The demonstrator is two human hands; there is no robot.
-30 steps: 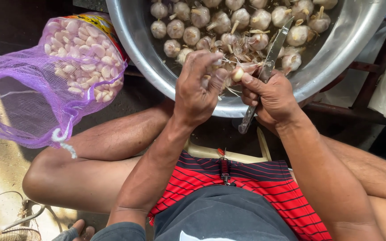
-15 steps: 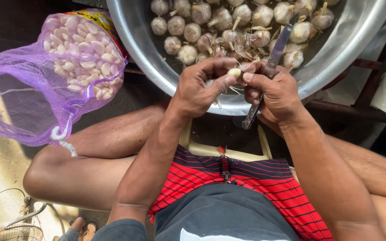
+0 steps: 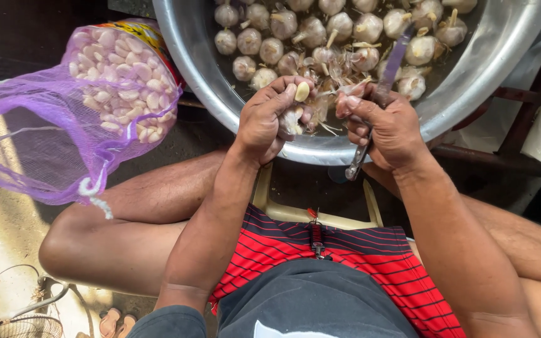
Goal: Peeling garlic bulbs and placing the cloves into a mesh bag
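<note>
Big steel basin fills the top of the view, tilted toward the person, its near rim over the knees. Whole garlic bulbs and loose papery skins lie inside, piled toward the near rim.

Purple mesh bag, to the left of the basin and clear of it, mouth hanging open, upper part packed with peeled cloves. Risk: the slack mouth sags away from the hands, so a tossed clove could miss and land on the floor.

Left hand at the near rim, closed round a part-peeled bulb, with one bare clove pinched at the fingertips. Risk: a light pinch on a smooth clove; it could slip and drop back among the skins, or over the rim.

Right hand just beside the left, fist shut on a knife, blade angled up across the basin, handle end poking out below the palm. Main risk: the hands are nearly touching, and a slip of the blade off dry skin would run toward the left fingers. The right thumb sits near the blade too; whether it touches the edge cannot be told.
</note>
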